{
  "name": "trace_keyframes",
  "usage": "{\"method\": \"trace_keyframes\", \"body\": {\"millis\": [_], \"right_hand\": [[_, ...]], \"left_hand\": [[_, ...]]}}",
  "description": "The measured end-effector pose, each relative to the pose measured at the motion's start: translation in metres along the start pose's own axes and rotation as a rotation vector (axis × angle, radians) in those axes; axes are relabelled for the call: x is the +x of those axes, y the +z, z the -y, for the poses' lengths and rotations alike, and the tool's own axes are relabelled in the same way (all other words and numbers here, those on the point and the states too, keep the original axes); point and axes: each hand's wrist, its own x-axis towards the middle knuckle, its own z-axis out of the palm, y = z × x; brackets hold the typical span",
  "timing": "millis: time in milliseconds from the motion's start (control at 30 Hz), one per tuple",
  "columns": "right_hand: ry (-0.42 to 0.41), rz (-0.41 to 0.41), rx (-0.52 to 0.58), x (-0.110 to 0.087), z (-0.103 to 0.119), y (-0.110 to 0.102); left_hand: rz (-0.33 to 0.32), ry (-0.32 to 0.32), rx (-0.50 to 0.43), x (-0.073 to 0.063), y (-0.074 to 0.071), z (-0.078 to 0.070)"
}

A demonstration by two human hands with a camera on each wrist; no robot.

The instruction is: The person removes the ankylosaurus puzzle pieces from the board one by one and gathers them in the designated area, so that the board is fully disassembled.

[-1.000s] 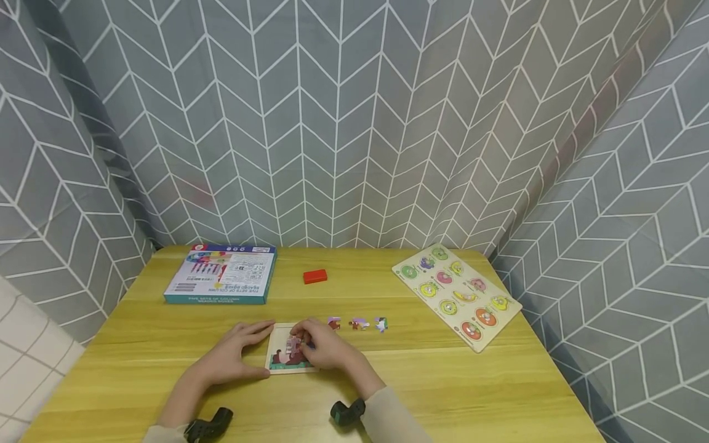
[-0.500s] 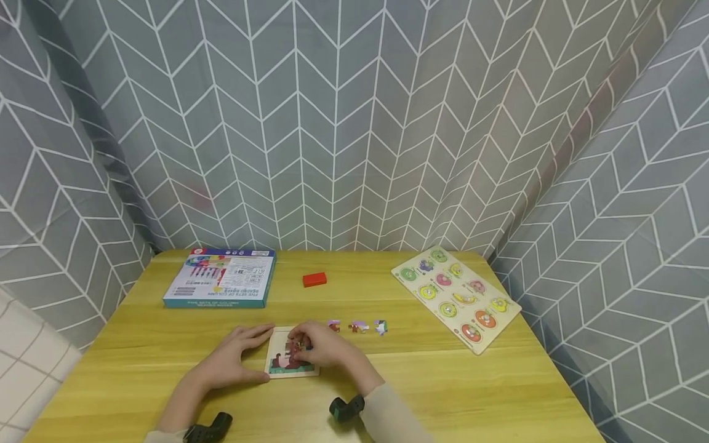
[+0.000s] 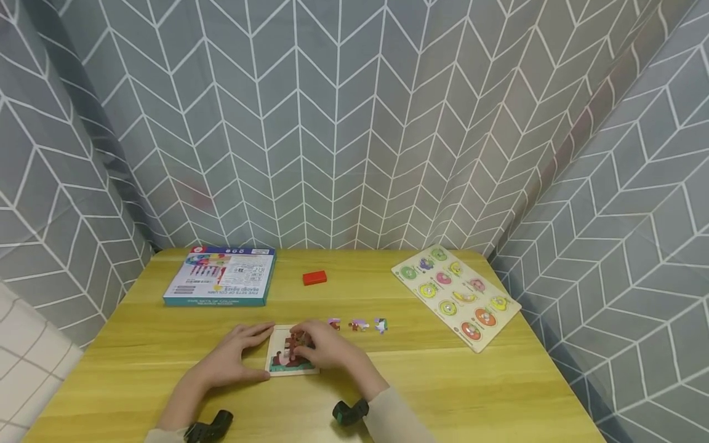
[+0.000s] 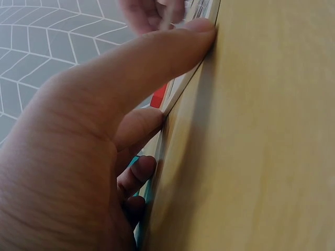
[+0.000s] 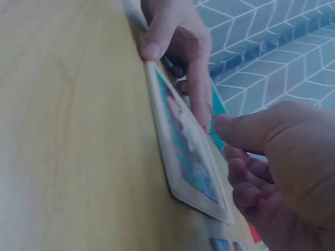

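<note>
Head view shows a shallow puzzle tray lying flat on the table before the person, its lower part filled with brown and green picture pieces, while bare pale wood shows at upper left. The left hand has thumb and index finger spread wide, the thumb touching the tray's near left corner and the index finger at the far left one; the other fingers are partly hidden. Over the tray's right side, the right hand pinches a thin piece between thumb and fingers, seen almost edge-on in both wrist views; whether it touches the tray, I cannot tell. Just beyond that hand, to its right, three loose pieces lie in a row, apart from one another. Farther back is a red block, with a teal-sided printed box to its left and a fruit board set askew at the right. All rest on the yellow wood-grain table, backed by a grey patterned curtain.
</note>
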Motion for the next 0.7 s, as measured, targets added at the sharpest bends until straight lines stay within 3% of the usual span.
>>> {"method": "trace_keyframes", "body": {"millis": [167,400,533,700], "right_hand": [[0.037,-0.168,0.110,-0.022,-0.009,-0.012],[0.120,-0.387,0.157,-0.062,-0.039,-0.032],[0.130,-0.444,0.165,-0.079,-0.057,-0.033],[0.139,-0.412,0.096,-0.093,-0.069,-0.030]], "left_hand": [[0.002,0.005,0.021,0.001,0.002,0.000],[0.002,-0.002,0.000,0.002,-0.003,0.000],[-0.007,0.005,0.006,0.002,-0.006,0.001],[0.006,0.018,-0.004,0.001,-0.002,0.001]]}}
